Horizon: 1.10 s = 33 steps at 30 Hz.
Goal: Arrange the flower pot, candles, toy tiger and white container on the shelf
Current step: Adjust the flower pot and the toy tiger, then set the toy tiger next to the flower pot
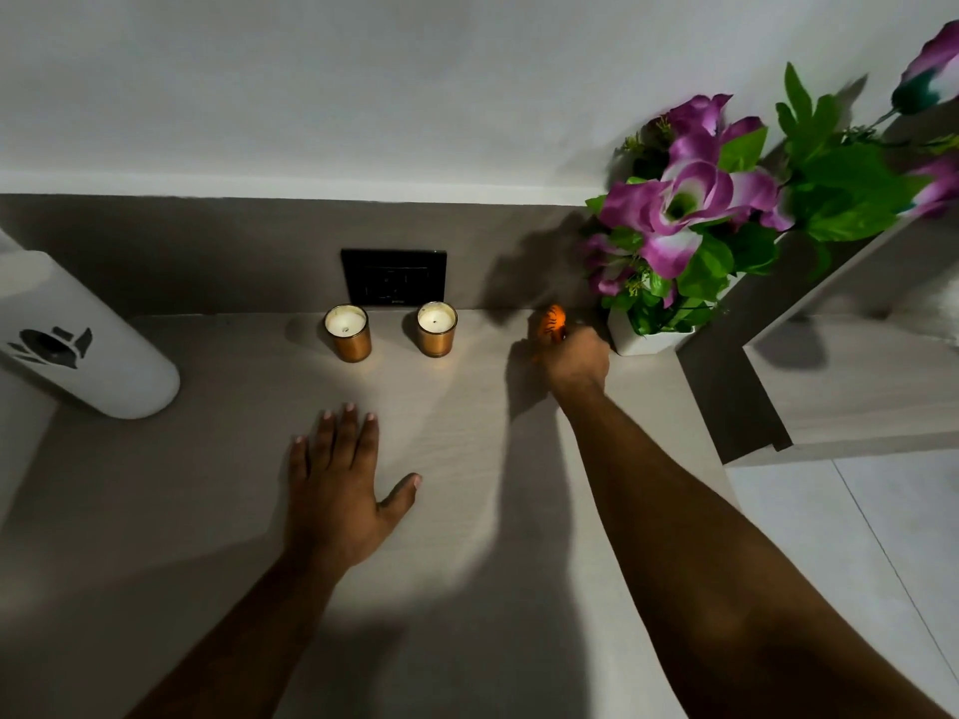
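Observation:
Two candles in copper-coloured glasses, one on the left (347, 333) and one on the right (437, 329), stand side by side at the back of the pale wooden shelf (456, 511). My right hand (576, 358) is shut on the orange striped toy tiger (553, 323), just left of the white flower pot (646, 340) with purple flowers. The white container (88, 345), marked with a black flower design, stands at the far left. My left hand (337, 485) rests flat on the shelf with its fingers spread, holding nothing.
A black wall socket (393, 277) sits behind the candles. A grey vertical shelf panel (726, 386) rises right of the flower pot, with a lower shelf surface beyond it. White floor tiles (856, 563) show at the lower right.

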{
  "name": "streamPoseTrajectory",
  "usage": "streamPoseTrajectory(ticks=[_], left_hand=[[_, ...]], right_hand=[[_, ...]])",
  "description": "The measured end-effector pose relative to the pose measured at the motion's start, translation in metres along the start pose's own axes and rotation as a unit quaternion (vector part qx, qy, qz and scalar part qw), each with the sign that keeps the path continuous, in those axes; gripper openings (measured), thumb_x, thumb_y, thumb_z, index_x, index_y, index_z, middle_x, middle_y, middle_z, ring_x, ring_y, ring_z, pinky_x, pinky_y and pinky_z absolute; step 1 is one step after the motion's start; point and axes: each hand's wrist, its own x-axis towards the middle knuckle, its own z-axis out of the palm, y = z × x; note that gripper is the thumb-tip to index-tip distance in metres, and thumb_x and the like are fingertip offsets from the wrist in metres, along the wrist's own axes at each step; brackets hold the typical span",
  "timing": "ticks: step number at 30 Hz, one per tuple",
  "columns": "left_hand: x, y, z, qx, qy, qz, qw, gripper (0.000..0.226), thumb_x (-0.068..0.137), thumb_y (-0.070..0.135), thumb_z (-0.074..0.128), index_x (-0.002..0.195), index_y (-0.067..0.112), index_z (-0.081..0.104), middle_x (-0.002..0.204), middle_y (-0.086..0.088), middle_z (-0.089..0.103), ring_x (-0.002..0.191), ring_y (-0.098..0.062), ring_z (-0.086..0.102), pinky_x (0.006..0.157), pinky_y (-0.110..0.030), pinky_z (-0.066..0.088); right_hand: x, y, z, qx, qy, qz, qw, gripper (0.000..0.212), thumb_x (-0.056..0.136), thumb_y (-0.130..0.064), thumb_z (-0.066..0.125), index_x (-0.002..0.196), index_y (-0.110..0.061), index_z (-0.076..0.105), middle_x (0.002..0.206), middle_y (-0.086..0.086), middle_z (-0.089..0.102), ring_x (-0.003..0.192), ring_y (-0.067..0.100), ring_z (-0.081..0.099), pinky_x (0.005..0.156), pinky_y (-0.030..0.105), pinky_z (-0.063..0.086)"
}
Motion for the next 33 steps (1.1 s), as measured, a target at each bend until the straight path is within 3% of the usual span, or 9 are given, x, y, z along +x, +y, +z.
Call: streamPoseTrajectory(ticks=[3, 6, 9, 13, 16, 19, 23, 29, 33], left_hand=[[0.001, -0.001, 0.002, -0.001, 0.001, 0.002, 1.0, 0.093, 0.082, 0.078, 0.018, 0.15, 0.017, 0.025, 0.16, -0.014, 0.027, 0.148, -0.036, 0.02, 0.116, -0.058, 0.019], [0.0, 0.0, -0.005, -0.021, -0.004, 0.002, 1.0, 0.095, 0.081, 0.08, 0.018, 0.15, 0.016, 0.027, 0.159, -0.014, 0.028, 0.148, -0.036, 0.021, 0.116, -0.057, 0.018], [0.011, 0.0, -0.016, -0.153, 0.025, -0.033, 0.987, 0.092, 0.081, 0.075, 0.036, 0.147, 0.011, 0.034, 0.154, -0.018, 0.037, 0.143, -0.037, 0.031, 0.115, -0.055, 0.026], [0.067, -0.001, -0.045, -0.372, 0.063, -0.191, 0.906, 0.089, 0.078, 0.047, 0.072, 0.148, 0.017, 0.027, 0.154, -0.012, 0.035, 0.14, -0.032, 0.036, 0.112, -0.046, 0.035], [0.109, -0.006, -0.062, -0.411, 0.109, -0.217, 0.879, 0.075, 0.073, 0.03, 0.08, 0.136, 0.01, 0.046, 0.138, -0.016, 0.055, 0.125, -0.034, 0.052, 0.103, -0.041, 0.044], [0.127, -0.01, -0.062, -0.417, 0.119, -0.206, 0.878, 0.049, 0.072, 0.023, 0.081, 0.114, 0.009, 0.062, 0.115, -0.014, 0.069, 0.106, -0.032, 0.063, 0.089, -0.039, 0.05], [0.138, -0.012, -0.057, -0.411, 0.136, -0.192, 0.881, 0.049, 0.071, 0.025, 0.083, 0.113, 0.008, 0.064, 0.112, -0.014, 0.07, 0.103, -0.031, 0.064, 0.088, -0.039, 0.052], [0.15, -0.018, -0.062, -0.413, 0.116, -0.189, 0.883, 0.064, 0.069, 0.029, 0.085, 0.123, 0.007, 0.058, 0.124, -0.016, 0.066, 0.114, -0.034, 0.06, 0.093, -0.038, 0.048], [0.118, -0.027, -0.052, -0.376, 0.049, -0.205, 0.902, 0.086, 0.078, 0.041, 0.075, 0.146, 0.009, 0.033, 0.152, -0.016, 0.04, 0.139, -0.035, 0.038, 0.112, -0.046, 0.037]], right_hand=[[-0.012, 0.004, 0.001, 0.048, 0.018, 0.012, 0.999, 0.051, 0.089, -0.049, 0.061, 0.106, -0.002, 0.065, 0.106, 0.02, 0.069, 0.1, 0.037, 0.063, 0.077, 0.034, 0.045], [-0.035, 0.004, -0.001, 0.179, 0.126, -0.006, 0.976, 0.052, 0.091, -0.045, 0.061, 0.123, -0.003, 0.061, 0.118, 0.017, 0.068, 0.111, 0.032, 0.062, 0.087, 0.03, 0.045], [-0.056, -0.01, 0.006, 0.288, 0.167, -0.081, 0.939, 0.041, 0.091, -0.031, 0.065, 0.124, -0.007, 0.062, 0.117, 0.014, 0.068, 0.108, 0.026, 0.064, 0.089, 0.027, 0.051], [-0.058, -0.045, 0.043, 0.161, -0.009, -0.136, 0.977, 0.072, 0.082, -0.034, 0.075, 0.141, -0.005, 0.045, 0.136, 0.017, 0.056, 0.123, 0.029, 0.055, 0.102, 0.038, 0.048], [-0.05, -0.06, 0.067, 0.107, -0.082, -0.105, 0.985, 0.089, 0.076, -0.041, 0.08, 0.145, -0.005, 0.036, 0.146, 0.016, 0.047, 0.134, 0.032, 0.045, 0.11, 0.04, 0.04], [-0.04, -0.06, 0.083, 0.075, -0.069, -0.103, 0.989, 0.064, 0.076, -0.035, 0.081, 0.128, -0.008, 0.054, 0.128, 0.014, 0.061, 0.118, 0.031, 0.058, 0.095, 0.038, 0.047], [-0.033, -0.055, 0.093, 0.087, -0.047, -0.109, 0.989, 0.049, 0.078, -0.028, 0.08, 0.118, -0.01, 0.06, 0.118, 0.011, 0.067, 0.108, 0.028, 0.063, 0.09, 0.038, 0.052], [-0.031, -0.056, 0.093, 0.09, -0.062, -0.114, 0.988, 0.062, 0.079, -0.033, 0.079, 0.13, -0.01, 0.053, 0.128, 0.011, 0.062, 0.118, 0.028, 0.059, 0.099, 0.04, 0.05], [-0.072, -0.025, 0.09, 0.003, -0.065, -0.154, 0.986, 0.085, 0.081, -0.054, 0.069, 0.147, -0.013, 0.033, 0.148, 0.012, 0.043, 0.134, 0.03, 0.043, 0.107, 0.042, 0.039]])
